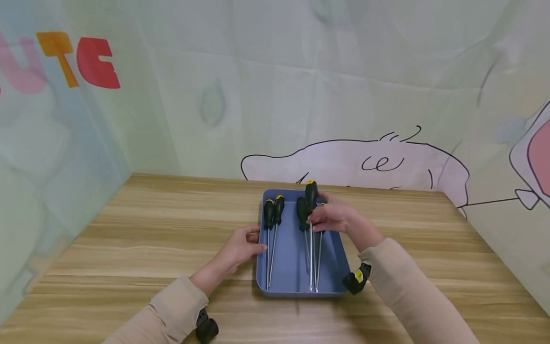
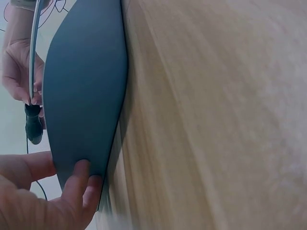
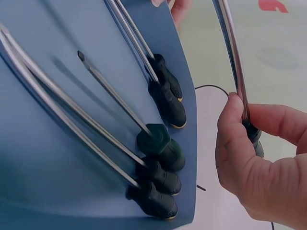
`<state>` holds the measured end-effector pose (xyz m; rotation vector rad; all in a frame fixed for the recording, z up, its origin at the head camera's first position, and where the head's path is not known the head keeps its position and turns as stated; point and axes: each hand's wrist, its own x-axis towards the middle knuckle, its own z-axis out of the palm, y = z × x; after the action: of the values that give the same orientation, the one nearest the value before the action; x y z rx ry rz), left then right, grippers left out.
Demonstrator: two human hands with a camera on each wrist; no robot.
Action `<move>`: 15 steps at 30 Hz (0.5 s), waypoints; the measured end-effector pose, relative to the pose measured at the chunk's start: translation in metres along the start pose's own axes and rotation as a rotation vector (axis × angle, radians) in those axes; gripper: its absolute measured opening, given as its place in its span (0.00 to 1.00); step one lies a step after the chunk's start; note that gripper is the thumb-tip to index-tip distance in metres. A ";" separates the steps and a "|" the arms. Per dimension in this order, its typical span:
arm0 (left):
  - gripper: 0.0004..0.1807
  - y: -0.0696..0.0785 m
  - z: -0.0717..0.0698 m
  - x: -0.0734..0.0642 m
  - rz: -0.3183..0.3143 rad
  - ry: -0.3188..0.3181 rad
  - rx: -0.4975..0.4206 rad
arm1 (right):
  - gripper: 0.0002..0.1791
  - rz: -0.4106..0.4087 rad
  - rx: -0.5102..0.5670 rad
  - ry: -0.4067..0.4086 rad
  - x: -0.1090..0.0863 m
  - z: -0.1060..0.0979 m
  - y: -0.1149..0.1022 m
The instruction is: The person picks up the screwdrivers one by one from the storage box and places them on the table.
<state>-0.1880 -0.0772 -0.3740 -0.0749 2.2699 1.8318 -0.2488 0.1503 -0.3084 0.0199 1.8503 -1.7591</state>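
My right hand (image 1: 333,217) grips a long screwdriver (image 1: 311,196), black with a yellow end, near where handle meets shaft. It is raised over the blue tray (image 1: 285,267), shaft pointing toward me. In the right wrist view the held screwdriver's shaft (image 3: 232,52) stands apart from the tray. My left hand (image 1: 240,246) holds the tray's left side; in the left wrist view its fingers (image 2: 79,177) press the outer wall, thumb at the rim. Inside the tray lie two screwdrivers (image 3: 168,108) at the left and three at the right, one with a dark green hexagonal collar (image 3: 154,138).
The tray stands on a wood-grain table (image 1: 172,215), near its back edge. Behind rises a pale printed cloth wall (image 1: 275,95) with cartoon drawings and coloured letters. Each wrist carries a black strapped camera (image 1: 355,281).
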 end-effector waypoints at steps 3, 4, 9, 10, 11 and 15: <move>0.28 0.000 0.000 0.000 0.000 0.001 0.011 | 0.49 0.000 -0.001 0.000 -0.002 -0.004 0.001; 0.28 0.000 0.000 0.000 0.000 0.001 0.012 | 0.49 -0.001 -0.004 0.002 -0.002 -0.005 0.001; 0.28 -0.001 0.000 0.001 -0.002 0.005 0.013 | 0.49 -0.010 -0.003 -0.004 -0.005 -0.011 0.003; 0.28 -0.001 0.000 0.001 -0.002 0.006 0.014 | 0.49 -0.010 -0.001 -0.005 -0.006 -0.012 0.003; 0.28 -0.001 0.000 0.001 -0.004 0.006 0.016 | 0.49 -0.010 0.000 -0.006 -0.006 -0.013 0.003; 0.28 0.000 0.000 0.000 -0.004 0.004 0.020 | 0.49 -0.008 0.007 -0.008 -0.007 -0.017 0.003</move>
<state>-0.1878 -0.0776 -0.3738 -0.0802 2.2889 1.8076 -0.2481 0.1692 -0.3087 0.0080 1.8416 -1.7686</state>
